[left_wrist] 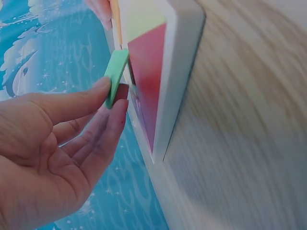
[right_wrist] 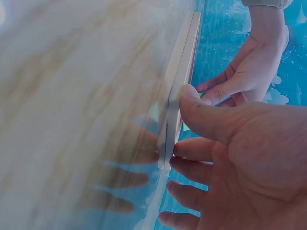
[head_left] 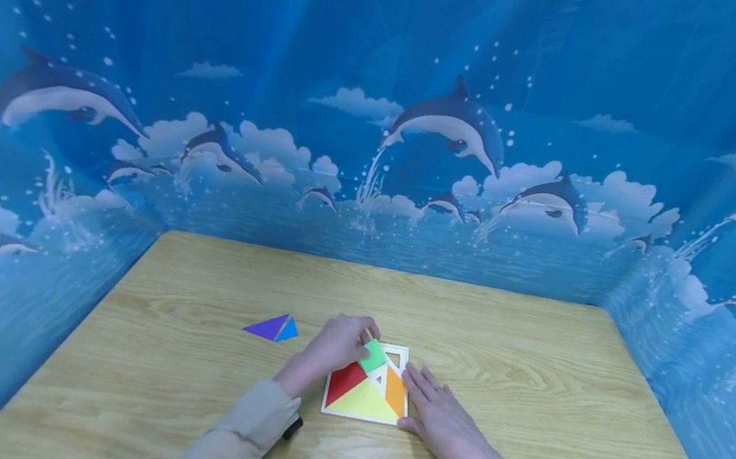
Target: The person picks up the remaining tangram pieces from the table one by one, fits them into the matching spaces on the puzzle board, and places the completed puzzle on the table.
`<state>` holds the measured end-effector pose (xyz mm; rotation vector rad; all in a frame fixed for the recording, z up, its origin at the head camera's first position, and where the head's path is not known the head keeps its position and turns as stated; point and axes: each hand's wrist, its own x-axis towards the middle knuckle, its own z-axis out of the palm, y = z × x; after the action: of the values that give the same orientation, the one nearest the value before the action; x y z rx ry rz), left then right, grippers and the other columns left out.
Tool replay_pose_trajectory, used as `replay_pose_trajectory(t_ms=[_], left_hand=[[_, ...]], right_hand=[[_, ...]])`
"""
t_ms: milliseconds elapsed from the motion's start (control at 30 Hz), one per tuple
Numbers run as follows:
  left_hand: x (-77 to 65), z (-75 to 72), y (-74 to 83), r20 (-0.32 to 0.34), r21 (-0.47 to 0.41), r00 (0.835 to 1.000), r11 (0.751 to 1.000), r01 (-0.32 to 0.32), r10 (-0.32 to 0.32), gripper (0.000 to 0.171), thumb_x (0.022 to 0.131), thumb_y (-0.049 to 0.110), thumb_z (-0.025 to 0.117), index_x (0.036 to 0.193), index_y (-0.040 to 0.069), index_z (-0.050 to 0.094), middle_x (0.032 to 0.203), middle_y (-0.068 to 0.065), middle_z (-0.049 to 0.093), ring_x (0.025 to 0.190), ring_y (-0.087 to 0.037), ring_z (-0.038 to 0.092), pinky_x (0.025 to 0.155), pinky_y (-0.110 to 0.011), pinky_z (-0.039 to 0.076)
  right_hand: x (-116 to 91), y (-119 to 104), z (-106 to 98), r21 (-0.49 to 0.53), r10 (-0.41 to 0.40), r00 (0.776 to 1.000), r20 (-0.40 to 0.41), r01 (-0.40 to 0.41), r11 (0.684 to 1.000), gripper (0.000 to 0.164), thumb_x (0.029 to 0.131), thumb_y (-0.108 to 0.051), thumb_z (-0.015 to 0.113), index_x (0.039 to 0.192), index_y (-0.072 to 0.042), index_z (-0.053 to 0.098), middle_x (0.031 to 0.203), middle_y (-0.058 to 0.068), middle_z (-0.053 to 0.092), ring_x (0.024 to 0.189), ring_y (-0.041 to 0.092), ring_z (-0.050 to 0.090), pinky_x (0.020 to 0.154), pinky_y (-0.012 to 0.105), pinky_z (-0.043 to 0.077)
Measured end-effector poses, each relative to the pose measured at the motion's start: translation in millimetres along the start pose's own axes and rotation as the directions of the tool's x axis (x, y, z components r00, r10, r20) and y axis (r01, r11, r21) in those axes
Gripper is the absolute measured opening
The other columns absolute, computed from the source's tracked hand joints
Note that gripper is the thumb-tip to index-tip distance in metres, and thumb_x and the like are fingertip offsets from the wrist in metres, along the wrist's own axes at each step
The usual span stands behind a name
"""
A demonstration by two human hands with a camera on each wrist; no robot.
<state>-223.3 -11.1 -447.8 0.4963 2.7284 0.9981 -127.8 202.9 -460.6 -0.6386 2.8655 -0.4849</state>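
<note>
My left hand (head_left: 338, 342) pinches a green square tangram piece (head_left: 374, 356) between thumb and fingers. It holds the piece over the upper left part of a white puzzle tray (head_left: 357, 417); in the left wrist view the green piece (left_wrist: 116, 74) is tilted, one end close to the tray. Lying in the tray are a red triangle (head_left: 345, 382), a yellow triangle (head_left: 365, 402) and an orange parallelogram (head_left: 395, 392). Along the tray's right side rests my right hand (head_left: 446, 424), its fingers extended and the thumb at the edge (right_wrist: 176, 103).
Left of the tray, a purple triangle (head_left: 268, 327) and a smaller blue triangle (head_left: 288, 330) lie side by side on the wood-grain table (head_left: 534, 357). A blue dolphin-print curtain (head_left: 340, 35) surrounds the table at the back and sides.
</note>
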Motion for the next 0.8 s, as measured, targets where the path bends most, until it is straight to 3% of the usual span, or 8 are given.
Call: replay_pose_trajectory(t_ms=[233,400,600,800], left_hand=[[1.5,2.1,3.2,-0.008,0.026,0.999,0.998,0.05,-0.05,0.026,0.084,0.002,0.08,0.108,0.01,0.073,0.094,-0.005,0.071,0.085,-0.018,0.064,0.075,-0.029,0.057],[4.3,5.6,3.5,-0.01,0.091,0.997,0.993,0.077,-0.076,0.03,0.081,0.006,0.084,0.108,0.011,0.073,0.089,-0.001,0.067,0.082,-0.015,0.059,0.076,-0.028,0.054],[1.3,6.2,6.1,-0.026,0.197,1.0,0.98,0.022,-0.017,0.036,0.077,0.01,0.088,0.11,0.01,0.074,0.09,-0.001,0.066,0.083,-0.016,0.057,0.08,-0.031,0.054],[-3.7,6.8,9.8,0.02,0.318,1.0,0.948,-0.025,0.02,0.04,0.077,0.025,0.089,0.114,0.019,0.074,0.102,-0.003,0.066,0.088,-0.017,0.059,0.082,-0.033,0.054]], right_hand=[[-1.2,0.9,-0.4,0.006,-0.006,1.0,0.0,0.006,1.0,0.069,0.1,-0.032,0.063,0.154,0.002,0.036,0.163,0.017,0.03,0.15,0.041,0.026,0.117,0.063,0.026],[-1.3,1.7,-0.6,0.012,-0.018,1.0,-0.004,0.018,1.0,0.069,0.1,-0.032,0.063,0.153,0.003,0.036,0.163,0.018,0.03,0.15,0.042,0.026,0.117,0.064,0.026],[-0.9,1.1,-0.4,0.008,-0.007,1.0,0.001,0.007,1.0,0.069,0.1,-0.032,0.063,0.154,0.002,0.036,0.163,0.017,0.029,0.15,0.041,0.026,0.117,0.063,0.026],[-0.3,0.4,-0.2,0.003,0.007,1.0,0.011,-0.007,1.0,0.069,0.1,-0.033,0.062,0.154,0.001,0.035,0.164,0.016,0.029,0.151,0.04,0.025,0.119,0.062,0.025]])
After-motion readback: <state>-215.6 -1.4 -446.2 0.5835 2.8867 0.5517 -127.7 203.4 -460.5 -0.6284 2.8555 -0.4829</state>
